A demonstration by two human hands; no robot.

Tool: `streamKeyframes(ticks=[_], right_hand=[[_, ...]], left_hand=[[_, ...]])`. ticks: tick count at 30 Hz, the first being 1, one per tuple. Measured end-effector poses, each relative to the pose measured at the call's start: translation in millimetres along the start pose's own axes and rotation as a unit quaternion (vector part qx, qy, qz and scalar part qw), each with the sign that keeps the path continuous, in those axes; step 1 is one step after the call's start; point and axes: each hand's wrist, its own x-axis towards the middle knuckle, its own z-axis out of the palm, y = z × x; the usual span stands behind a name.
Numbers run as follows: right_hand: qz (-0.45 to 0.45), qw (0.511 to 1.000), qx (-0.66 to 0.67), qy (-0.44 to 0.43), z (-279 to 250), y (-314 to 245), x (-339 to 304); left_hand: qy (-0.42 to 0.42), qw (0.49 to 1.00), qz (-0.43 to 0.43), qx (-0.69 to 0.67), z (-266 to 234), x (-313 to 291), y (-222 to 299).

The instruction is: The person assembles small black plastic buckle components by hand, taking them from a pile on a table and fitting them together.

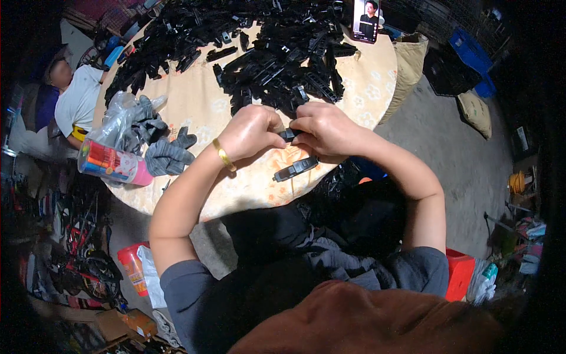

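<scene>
Round table (219,196) under a pale floral cloth, bare concrete floor (427,127) beyond; clock centred on the hands, 12 = away from wearer. Nearest: one loose black part (296,169) at 6, lying flat near the table edge, long, slim, slightly curved. Just past it, at centre: left hand (252,131) and right hand (330,130), fingers narrow, both pinching one small black piece (289,135) between them above the cloth, one end each. Fingers hide most of it; can't tell whether it's one part or two. Handling, my read: light, stiff moulded plastic, smooth so a bit slick, thin sections could snap if bent. Best hold: thumb and index on the solid body near each end, keep off thin edges. At 9: grey gloves (169,154), soft, crumpled; beyond them a clear jar (112,162) with a pink end, on its side. At 12, spreading to 11: big tangled heap of black parts (277,71). Upright phone (367,20) at 1, screen lit. Off-table at 2: tan sack (407,71), then blue crate (471,53).
</scene>
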Motion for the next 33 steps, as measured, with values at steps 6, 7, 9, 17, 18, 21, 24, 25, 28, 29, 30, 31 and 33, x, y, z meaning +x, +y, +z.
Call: streamKeyframes(ticks=[6,7,9,17,18,21,24,25,28,29,30,31,33], right_hand=[[0.01,0.999,0.029,0.022,2.1,1.4,-1.4],[0.01,0.999,0.029,0.022,0.7,2.6,-2.3],[0.029,0.992,0.114,-0.043,-3.7,5.7,-3.7],[0.073,0.956,-0.195,0.207,-12.5,71.8,38.6],[0.085,0.951,-0.215,0.204,-9.6,87.0,49.9],[0.103,0.933,-0.274,0.211,-11.5,132.5,74.8],[0.13,0.93,-0.293,0.178,-15.0,143.0,100.0],[0.168,0.918,-0.33,0.142,-13.4,143.6,108.0],[0.22,0.895,-0.384,0.054,-15.4,146.9,124.3],[0.236,0.884,-0.403,0.0,-17.5,148.5,128.1],[0.216,0.887,-0.408,0.029,-17.3,150.4,130.1],[0.216,0.886,-0.409,0.028,-17.4,152.3,128.6],[0.174,0.906,-0.38,0.064,-18.8,150.3,127.0]], left_hand=[[-0.023,1.0,-0.005,0.001,-4.5,-0.8,1.7],[-0.023,1.0,-0.005,0.001,-5.5,-1.0,0.5],[-0.101,0.992,0.001,-0.071,-7.3,-1.5,-2.0],[0.224,0.947,0.101,0.209,1.0,10.6,-30.6],[0.225,0.946,0.099,0.212,0.5,9.7,-34.4],[0.198,0.948,0.093,0.229,2.9,14.3,-33.6],[0.212,0.928,0.142,0.273,4.6,13.9,-32.6],[0.213,0.927,0.141,0.274,5.3,13.1,-31.0],[0.167,0.932,0.139,0.29,7.2,7.4,-20.1],[0.167,0.932,0.139,0.29,6.9,6.7,-17.6],[0.178,0.935,0.147,0.271,7.1,5.9,-15.2],[0.189,0.937,0.155,0.251,7.2,5.8,-13.1],[0.192,0.945,0.155,0.214,6.0,6.7,-13.1]])
